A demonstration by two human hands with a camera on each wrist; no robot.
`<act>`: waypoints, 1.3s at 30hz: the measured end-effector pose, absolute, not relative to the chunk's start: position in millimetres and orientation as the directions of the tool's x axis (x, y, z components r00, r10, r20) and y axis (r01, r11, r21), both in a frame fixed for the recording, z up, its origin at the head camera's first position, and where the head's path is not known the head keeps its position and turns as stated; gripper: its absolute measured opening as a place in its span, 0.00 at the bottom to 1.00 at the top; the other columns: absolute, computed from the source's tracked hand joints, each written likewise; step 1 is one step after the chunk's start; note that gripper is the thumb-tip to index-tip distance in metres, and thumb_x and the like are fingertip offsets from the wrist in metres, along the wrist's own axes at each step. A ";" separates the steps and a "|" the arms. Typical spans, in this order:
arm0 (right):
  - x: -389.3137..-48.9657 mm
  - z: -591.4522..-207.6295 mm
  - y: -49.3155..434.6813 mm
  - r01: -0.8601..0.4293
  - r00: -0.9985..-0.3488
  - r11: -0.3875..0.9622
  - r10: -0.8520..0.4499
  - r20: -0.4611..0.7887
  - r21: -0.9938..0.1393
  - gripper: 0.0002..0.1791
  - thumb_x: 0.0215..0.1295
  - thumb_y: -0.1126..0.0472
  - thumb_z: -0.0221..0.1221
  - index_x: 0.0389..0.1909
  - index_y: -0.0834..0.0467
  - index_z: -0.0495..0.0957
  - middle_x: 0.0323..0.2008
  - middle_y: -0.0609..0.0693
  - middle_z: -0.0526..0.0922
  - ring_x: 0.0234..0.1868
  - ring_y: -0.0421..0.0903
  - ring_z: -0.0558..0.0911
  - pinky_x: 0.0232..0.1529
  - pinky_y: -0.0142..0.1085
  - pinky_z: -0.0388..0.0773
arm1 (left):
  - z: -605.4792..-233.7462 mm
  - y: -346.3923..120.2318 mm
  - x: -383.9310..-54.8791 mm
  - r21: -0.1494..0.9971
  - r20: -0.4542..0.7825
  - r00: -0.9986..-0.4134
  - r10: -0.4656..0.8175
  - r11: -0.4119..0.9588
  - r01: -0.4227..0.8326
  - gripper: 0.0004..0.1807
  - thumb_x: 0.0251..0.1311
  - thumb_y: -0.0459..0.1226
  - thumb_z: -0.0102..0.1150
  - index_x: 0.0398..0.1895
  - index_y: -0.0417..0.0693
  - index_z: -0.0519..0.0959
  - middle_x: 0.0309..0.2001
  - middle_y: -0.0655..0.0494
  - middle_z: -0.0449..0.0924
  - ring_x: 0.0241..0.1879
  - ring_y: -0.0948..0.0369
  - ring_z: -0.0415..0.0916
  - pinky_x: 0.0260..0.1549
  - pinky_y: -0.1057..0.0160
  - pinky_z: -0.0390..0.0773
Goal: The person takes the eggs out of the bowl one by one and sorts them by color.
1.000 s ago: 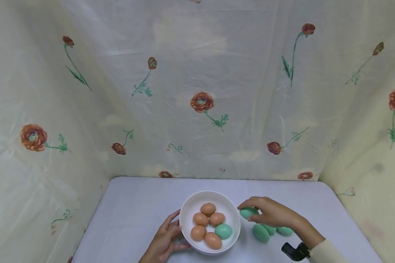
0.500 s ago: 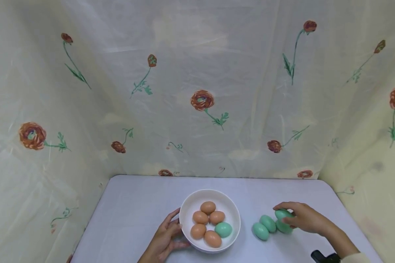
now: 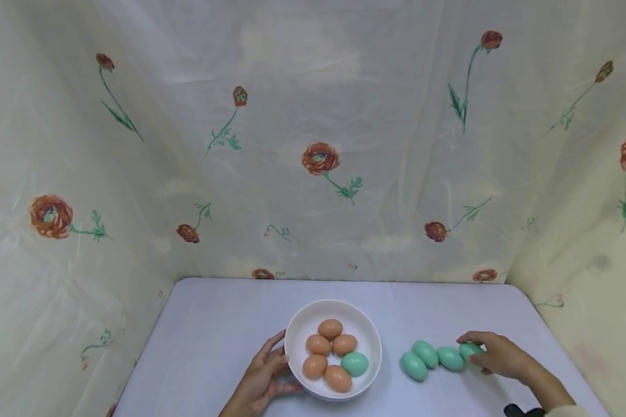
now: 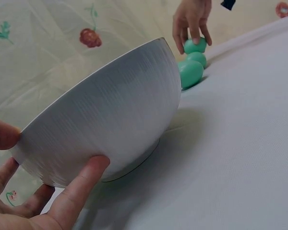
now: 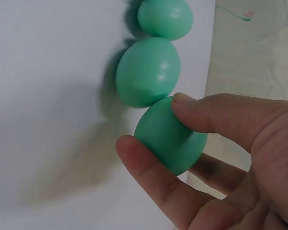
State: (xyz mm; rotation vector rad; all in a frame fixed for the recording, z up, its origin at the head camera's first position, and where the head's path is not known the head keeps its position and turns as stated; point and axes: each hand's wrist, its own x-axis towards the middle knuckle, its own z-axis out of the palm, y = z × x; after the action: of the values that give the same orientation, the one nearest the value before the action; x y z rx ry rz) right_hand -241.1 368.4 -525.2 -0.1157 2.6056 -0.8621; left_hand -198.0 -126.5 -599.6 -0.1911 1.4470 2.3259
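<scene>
A white bowl (image 3: pixel 362 324) stands on the table with several brown eggs (image 3: pixel 318 345) and one green egg (image 3: pixel 355 364) inside. My left hand (image 3: pixel 263 376) holds the bowl at its left side; in the left wrist view its fingers (image 4: pixel 81 189) spread over the rim and outer wall. To the bowl's right, my right hand (image 3: pixel 503 356) pinches a green egg (image 5: pixel 168 136) between thumb and fingers. That egg sits at the right end of a row with three other green eggs (image 3: pixel 451 359), right beside its neighbour.
White cloth covers the table (image 3: pixel 224 313). A pale curtain (image 3: pixel 386 145) with printed red flowers surrounds it at the back and on both sides. A dark device (image 3: pixel 521 411) is worn at the right wrist.
My right hand has moved right, away from the bowl, carrying the green egg to the end of the green row. The left hand and bowl have stayed in place.
</scene>
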 end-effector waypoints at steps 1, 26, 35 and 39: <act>-241.2 -528.0 370.1 0.043 -0.921 0.808 -0.195 -0.337 -0.587 0.22 0.58 0.71 0.64 0.56 0.64 0.79 0.53 0.69 0.79 0.43 0.50 0.80 0.31 0.40 0.85 | -599.3 -126.1 -197.7 0.830 -0.318 -0.913 0.256 -0.389 -0.399 0.39 0.65 0.35 0.55 0.78 0.57 0.56 0.76 0.38 0.57 0.62 0.49 0.74 0.45 0.32 0.79; -237.3 -554.6 370.2 0.056 -0.925 0.831 -0.165 -0.342 -0.553 0.21 0.57 0.71 0.63 0.54 0.63 0.79 0.52 0.72 0.78 0.38 0.48 0.79 0.29 0.39 0.82 | -600.5 -125.5 -198.7 0.824 -0.340 -0.907 0.247 -0.386 -0.414 0.39 0.64 0.35 0.55 0.79 0.58 0.55 0.76 0.36 0.55 0.65 0.45 0.71 0.44 0.30 0.79; -237.8 -553.4 370.7 -0.070 -0.928 0.871 -0.236 -0.287 -0.487 0.21 0.57 0.69 0.65 0.53 0.63 0.80 0.53 0.70 0.80 0.45 0.55 0.79 0.39 0.49 0.80 | -601.1 -125.7 -199.2 0.820 -0.334 -0.909 0.248 -0.399 -0.410 0.39 0.64 0.36 0.55 0.78 0.57 0.56 0.75 0.36 0.56 0.63 0.48 0.73 0.45 0.31 0.79; -236.8 -549.2 370.6 0.009 -0.916 0.852 -0.203 -0.346 -0.524 0.25 0.59 0.68 0.64 0.59 0.65 0.76 0.57 0.77 0.73 0.39 0.54 0.79 0.31 0.46 0.81 | -601.1 -126.1 -198.9 0.819 -0.330 -0.909 0.253 -0.402 -0.409 0.39 0.64 0.36 0.56 0.78 0.57 0.56 0.75 0.37 0.56 0.63 0.48 0.72 0.45 0.31 0.79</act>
State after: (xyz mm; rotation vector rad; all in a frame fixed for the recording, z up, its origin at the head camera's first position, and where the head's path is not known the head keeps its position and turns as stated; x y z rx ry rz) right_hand -236.8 370.6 -549.2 -0.1447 2.6344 -0.7477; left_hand -198.9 -126.1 -601.1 -0.2142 1.4256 2.3321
